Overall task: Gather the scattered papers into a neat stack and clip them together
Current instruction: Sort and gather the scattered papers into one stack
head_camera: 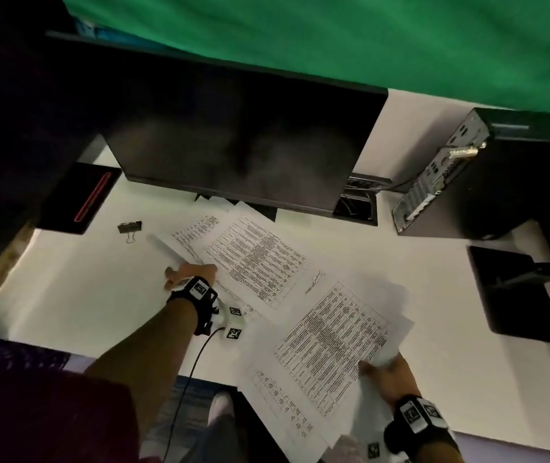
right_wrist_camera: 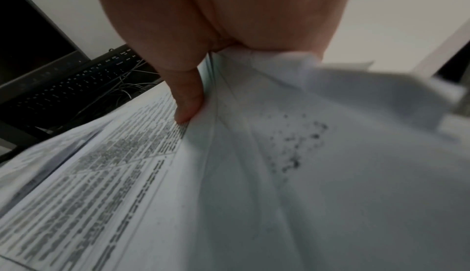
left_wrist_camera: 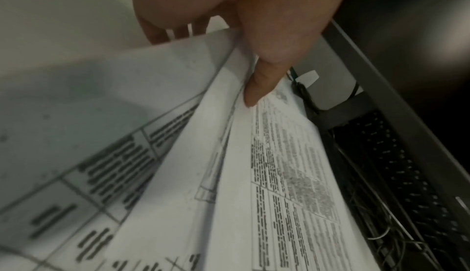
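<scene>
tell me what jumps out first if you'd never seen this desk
Printed papers fan across the middle of the white desk, the left hand pinching one batch, the right hand another at the near edge. A dark monitor looms behind them, and a binder clip lies alone at far left.

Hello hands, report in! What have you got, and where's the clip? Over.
Left hand pinches far sheets. Right hand pinches near sheets. Papers still spread, unclipped. Binder clip lies apart on desk, unobstructed.

White desk point(head_camera: 76, 295), papers point(head_camera: 260, 262), binder clip point(head_camera: 130, 227), monitor point(head_camera: 233, 142), computer tower point(head_camera: 487, 182)
</scene>
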Tool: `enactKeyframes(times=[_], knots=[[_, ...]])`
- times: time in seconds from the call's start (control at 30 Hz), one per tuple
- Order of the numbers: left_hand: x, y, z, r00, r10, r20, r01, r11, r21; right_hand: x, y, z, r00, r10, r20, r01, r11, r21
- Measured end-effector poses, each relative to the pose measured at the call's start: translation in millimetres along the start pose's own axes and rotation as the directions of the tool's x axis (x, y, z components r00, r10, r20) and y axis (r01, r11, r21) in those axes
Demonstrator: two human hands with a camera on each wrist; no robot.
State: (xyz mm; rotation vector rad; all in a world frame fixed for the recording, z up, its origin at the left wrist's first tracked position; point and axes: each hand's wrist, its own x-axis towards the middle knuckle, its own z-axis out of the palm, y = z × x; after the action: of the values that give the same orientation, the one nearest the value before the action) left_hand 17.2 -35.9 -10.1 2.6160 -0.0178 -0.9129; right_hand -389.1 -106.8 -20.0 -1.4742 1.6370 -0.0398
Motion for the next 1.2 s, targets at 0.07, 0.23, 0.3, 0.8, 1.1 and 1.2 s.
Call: enactKeyframes(times=[0.07,0.23,0.3,0.8,1.1,1.2], knots=[[-0.4,5.8,15.8,0.999,0.025,-0.048,-0.020,0.994,0.106,-2.0,8.6,-2.9,1.000,0.006,0.001,-0.006,1.000,-0.015],[3.6,9.5,40.0,0.989,0.091,-0.120,-0.086,0.995,0.044,-1.8,20.3,-0.7,1.000,0.011,-0.012,-0.011,0.998,0.060],[4.1,9.6,38.3,0.984,0.127,-0.128,-0.108,0.983,0.148,-2.2,27.8,-4.3,0.999,0.041,-0.026,-0.039,0.994,0.102],[16.3,20.0,12.6,0.992,-0.069,-0.105,0.078,0.994,0.080,3.7,75.9,-43.9,0.984,0.101,-0.145,-0.084,0.989,0.120],[13.4,35.2,35.0,0.991,0.024,-0.130,-0.020,0.999,0.031,6.4,63.5,-20.4,0.997,0.057,-0.058,-0.049,0.989,0.140],[8.4,38.4,36.7,0.988,0.113,-0.109,-0.096,0.985,0.146,11.8,67.0,-19.2,0.996,0.063,-0.068,-0.054,0.990,0.133]])
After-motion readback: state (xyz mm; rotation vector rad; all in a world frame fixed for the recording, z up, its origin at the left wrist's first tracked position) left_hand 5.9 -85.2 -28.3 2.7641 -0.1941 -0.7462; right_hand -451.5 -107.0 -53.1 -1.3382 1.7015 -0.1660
